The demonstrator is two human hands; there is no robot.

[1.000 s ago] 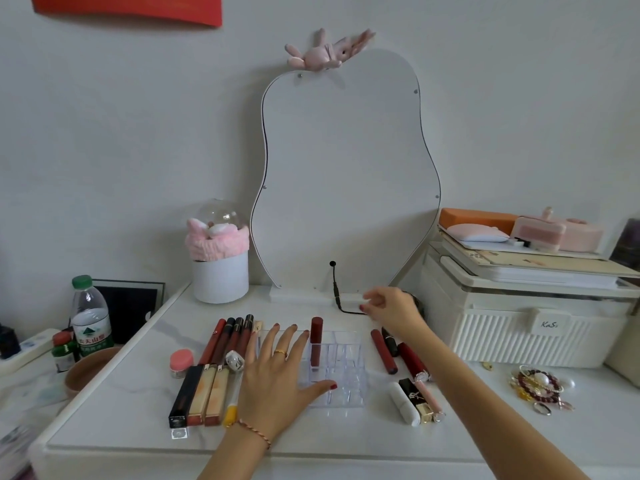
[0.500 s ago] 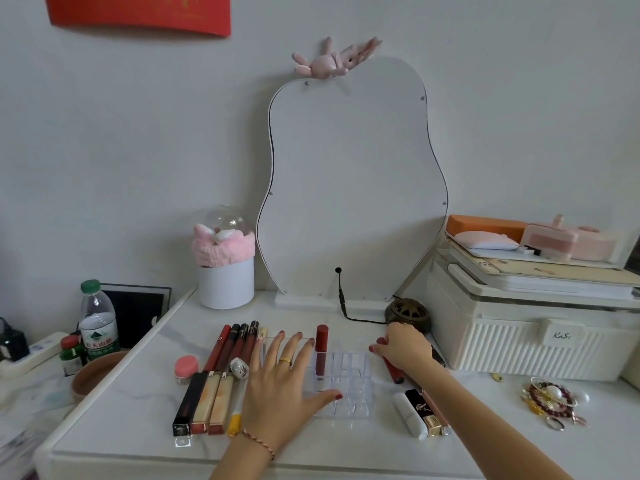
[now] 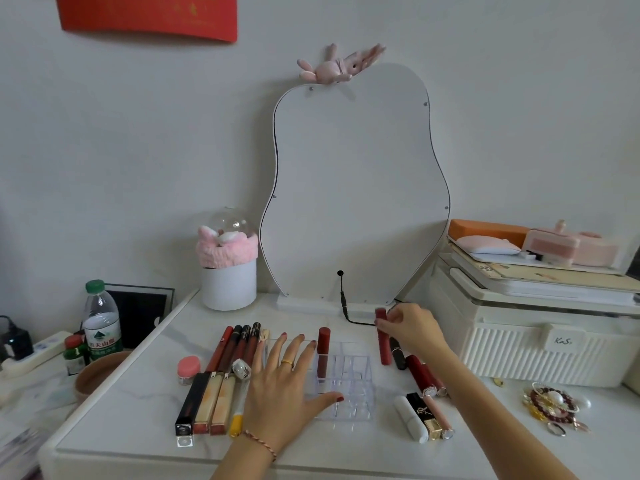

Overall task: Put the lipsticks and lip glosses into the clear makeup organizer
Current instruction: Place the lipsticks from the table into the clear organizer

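Note:
The clear makeup organizer stands mid-table with one dark red lip gloss upright in its back left slot. My left hand lies flat against the organizer's left side, fingers spread. My right hand holds a dark red lip gloss tube upright just right of the organizer. Several lip glosses lie in a row to the left. More lipsticks lie to the right, partly under my right forearm.
A pear-shaped mirror with a black cable leans at the back. A white storage box stands right, a white pot with a pink headband back left, a water bottle far left, bracelets at right.
My right hand reached down among the lipsticks on the right, closed on a dark red tube and raised it upright. My left hand stayed by the organizer.

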